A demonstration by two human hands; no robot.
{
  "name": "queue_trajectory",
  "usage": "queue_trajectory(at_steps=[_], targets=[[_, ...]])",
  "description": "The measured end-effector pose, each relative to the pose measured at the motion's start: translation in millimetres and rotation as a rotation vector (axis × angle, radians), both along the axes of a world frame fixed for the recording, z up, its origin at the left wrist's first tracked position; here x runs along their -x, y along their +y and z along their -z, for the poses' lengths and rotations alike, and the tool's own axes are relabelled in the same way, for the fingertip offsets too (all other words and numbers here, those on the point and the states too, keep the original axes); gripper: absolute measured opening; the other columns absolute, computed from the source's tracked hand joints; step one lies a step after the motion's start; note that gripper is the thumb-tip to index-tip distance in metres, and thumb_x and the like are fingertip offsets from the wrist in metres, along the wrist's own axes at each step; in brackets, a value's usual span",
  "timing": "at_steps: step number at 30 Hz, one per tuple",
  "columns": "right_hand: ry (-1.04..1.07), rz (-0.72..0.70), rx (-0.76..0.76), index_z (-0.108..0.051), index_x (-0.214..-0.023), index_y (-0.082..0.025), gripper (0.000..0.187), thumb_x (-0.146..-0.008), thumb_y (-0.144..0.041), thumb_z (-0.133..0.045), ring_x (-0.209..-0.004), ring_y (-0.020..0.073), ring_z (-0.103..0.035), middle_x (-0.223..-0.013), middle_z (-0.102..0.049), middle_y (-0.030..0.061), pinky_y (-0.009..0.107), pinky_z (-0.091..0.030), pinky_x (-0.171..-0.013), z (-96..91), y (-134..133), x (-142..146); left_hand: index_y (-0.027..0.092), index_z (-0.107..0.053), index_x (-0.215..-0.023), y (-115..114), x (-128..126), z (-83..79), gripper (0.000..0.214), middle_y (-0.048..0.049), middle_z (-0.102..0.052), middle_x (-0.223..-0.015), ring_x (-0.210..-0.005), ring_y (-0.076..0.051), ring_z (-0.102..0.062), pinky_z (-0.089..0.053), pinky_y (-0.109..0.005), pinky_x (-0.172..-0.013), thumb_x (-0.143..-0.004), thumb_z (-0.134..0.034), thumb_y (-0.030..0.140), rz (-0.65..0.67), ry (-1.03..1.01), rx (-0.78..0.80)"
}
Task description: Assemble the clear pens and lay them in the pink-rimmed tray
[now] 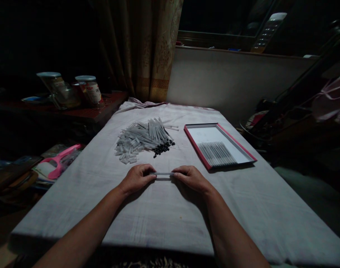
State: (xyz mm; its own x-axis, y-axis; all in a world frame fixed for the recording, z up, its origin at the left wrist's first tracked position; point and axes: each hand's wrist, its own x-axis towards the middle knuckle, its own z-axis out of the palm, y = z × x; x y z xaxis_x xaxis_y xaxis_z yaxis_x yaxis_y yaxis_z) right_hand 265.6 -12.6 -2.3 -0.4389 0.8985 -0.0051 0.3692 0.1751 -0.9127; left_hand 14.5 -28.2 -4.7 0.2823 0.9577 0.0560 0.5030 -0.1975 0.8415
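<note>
Between my two hands a slim translucent pen (164, 174) lies level, just above the tablecloth. My left hand (139, 178) pinches its left end with thumb and fingers. The right end is pinched by my right hand (190, 178); both tips of the pen are hidden by fingers. Beyond the hands lies a loose heap of clear pen barrels (142, 136), with short clear caps (127, 152) at its near left and small black end pieces (162, 149) at its near right. A shallow red-edged box (221, 134) to the right holds a row of pens (217, 153).
A pale checked cloth (147, 216) covers the table. Lidded jars (90, 89) stand on a dark red side table at the left, above a pink plastic item (58, 163). A curtain (147, 48) and a low wall (203, 78) close off the far side.
</note>
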Motion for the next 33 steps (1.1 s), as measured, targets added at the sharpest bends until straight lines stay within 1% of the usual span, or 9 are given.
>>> queue_trajectory(at_steps=[6, 19, 23, 25, 27, 29, 30, 32, 33], targets=[[-0.043, 0.005, -0.093, -0.08, -0.086, -0.019, 0.024, -0.081, -0.031, -0.06, -0.075, 0.0203, -0.07, -0.079, -0.077, 0.0037, 0.029, -0.052, -0.071, 0.8, 1, 4, 0.018, -0.07, -0.081, 1, 0, 2.0, 0.018, -0.0015, -0.072, -0.074, -0.069, -0.018, -0.066, -0.05, -0.027, -0.067, -0.073, -0.064, 0.033, 0.008, -0.055, 0.042], [-0.091, 0.001, -0.143, -0.079, -0.084, -0.02, 0.024, -0.085, -0.026, -0.056, -0.072, 0.0182, -0.068, -0.076, -0.076, 0.0016, 0.025, -0.049, -0.068, -2.2, -2, 12, 0.018, -0.069, -0.079, 3, 0, -0.6, 0.018, -0.0004, -0.069, -0.072, -0.069, -0.017, -0.063, -0.049, -0.027, -0.064, -0.073, -0.065, 0.035, 0.011, -0.068, 0.043], [-0.292, -0.034, -0.231, -0.079, -0.085, -0.024, 0.02, -0.085, -0.026, -0.059, -0.068, 0.0175, -0.067, -0.074, -0.075, 0.0008, 0.024, -0.045, -0.063, -10.6, -6, 17, 0.018, -0.068, -0.082, 4, -1, 3.0, 0.019, -0.0005, -0.069, -0.071, -0.067, -0.017, -0.064, -0.05, -0.026, -0.062, -0.076, -0.065, 0.035, -0.014, -0.085, 0.038], [-0.39, -0.015, -0.315, -0.079, -0.084, -0.025, 0.017, -0.083, -0.027, -0.062, -0.069, 0.0185, -0.067, -0.076, -0.076, 0.0021, 0.025, -0.045, -0.064, -16.1, -3, 13, 0.018, -0.068, -0.092, 5, -1, 6.4, 0.023, -0.0031, -0.072, -0.08, -0.075, -0.019, -0.067, -0.053, -0.028, -0.066, -0.077, -0.064, 0.036, -0.022, -0.108, 0.035], [-0.414, 0.066, -0.39, -0.079, -0.085, -0.025, 0.017, -0.083, -0.028, -0.062, -0.076, 0.0199, -0.068, -0.083, -0.077, 0.0041, 0.027, -0.047, -0.069, -22.0, 7, -3, 0.019, -0.065, -0.107, 7, 0, 10.1, 0.035, -0.0068, -0.074, -0.096, -0.088, -0.021, -0.069, -0.056, -0.033, -0.076, -0.078, -0.064, 0.037, -0.03, -0.169, 0.036], [-0.396, 0.233, -0.427, -0.078, -0.089, -0.025, 0.02, -0.085, -0.032, -0.06, -0.083, 0.021, -0.069, -0.092, -0.077, 0.0057, 0.029, -0.049, -0.075, -28.2, 23, -32, 0.019, -0.061, -0.118, 9, 1, 13.1, 0.046, -0.0095, -0.074, -0.105, -0.098, -0.023, -0.069, -0.055, -0.039, -0.087, -0.077, -0.066, 0.037, -0.035, -0.234, 0.044], [-0.39, 0.356, -0.43, -0.078, -0.093, -0.024, 0.023, -0.086, -0.033, -0.058, -0.087, 0.0216, -0.069, -0.095, -0.077, 0.0063, 0.03, -0.05, -0.078, -31.5, 33, -52, 0.019, -0.061, -0.12, 10, 2, 14.0, 0.048, -0.0101, -0.074, -0.106, -0.099, -0.023, -0.069, -0.054, -0.041, -0.09, -0.076, -0.067, 0.037, -0.035, -0.25, 0.048], [-0.467, 0.69, -0.37, -0.076, -0.1, -0.023, 0.026, -0.087, -0.033, -0.056, -0.092, 0.0211, -0.069, -0.101, -0.076, 0.0062, 0.029, -0.05, -0.08, -38.0, 53, -94, 0.019, -0.062, -0.119, 11, 3, 14.7, 0.047, -0.0103, -0.074, -0.105, -0.099, -0.023, -0.069, -0.054, -0.042, -0.092, -0.076, -0.067, 0.038, -0.032, -0.237, 0.049], [-0.507, 0.786, -0.341, -0.075, -0.105, -0.02, 0.029, -0.088, -0.031, -0.054, -0.093, 0.0222, -0.069, -0.103, -0.076, 0.0088, 0.031, -0.05, -0.079, -40.7, 62, -116, 0.019, -0.063, -0.118, 11, 3, 14.5, 0.045, -0.0102, -0.075, -0.104, -0.099, -0.023, -0.07, -0.054, -0.042, -0.092, -0.077, -0.067, 0.038, -0.031, -0.219, 0.047]])
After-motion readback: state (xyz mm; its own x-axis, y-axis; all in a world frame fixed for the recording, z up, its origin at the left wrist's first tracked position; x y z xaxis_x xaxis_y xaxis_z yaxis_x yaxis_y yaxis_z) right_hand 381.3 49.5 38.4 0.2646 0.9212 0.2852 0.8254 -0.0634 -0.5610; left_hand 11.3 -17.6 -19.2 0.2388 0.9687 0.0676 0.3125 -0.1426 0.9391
